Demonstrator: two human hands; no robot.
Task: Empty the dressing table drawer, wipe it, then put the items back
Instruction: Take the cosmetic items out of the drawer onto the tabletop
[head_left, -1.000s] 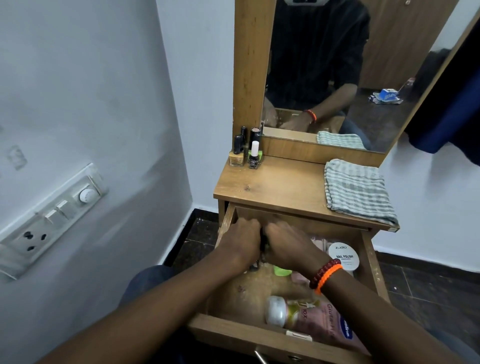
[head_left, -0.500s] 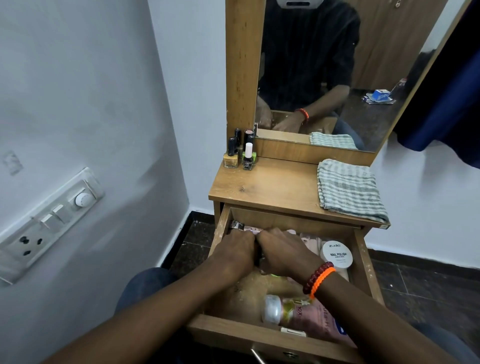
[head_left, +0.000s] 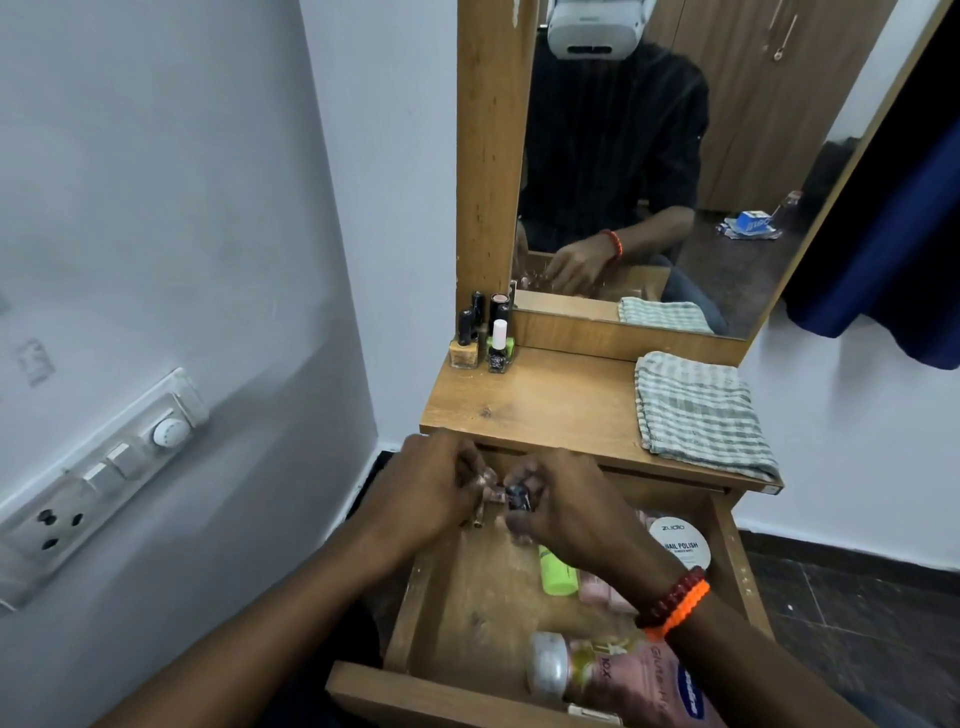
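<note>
The wooden drawer (head_left: 457, 587) of the dressing table stands pulled open below me. Both hands hover over its back left part. My left hand (head_left: 431, 488) grips small pinkish nail polish bottles (head_left: 485, 501). My right hand (head_left: 561, 512), with red and orange bracelets on the wrist, pinches a small dark bottle (head_left: 519, 498). Inside the drawer lie a green tube (head_left: 556, 574), a round white nail polish wipes tub (head_left: 679, 540), pink items (head_left: 602, 592) and a pink lotion bottle (head_left: 613, 675) at the front.
Several nail polish bottles (head_left: 485, 338) stand at the back left of the table top (head_left: 545, 400). A folded striped cloth (head_left: 701, 410) lies on its right side. A mirror (head_left: 675, 156) rises behind. A switch panel (head_left: 98, 483) sits on the left wall.
Both hands have lifted out of the back of the drawer, each now holding small bottles above it. The green tube is now uncovered.
</note>
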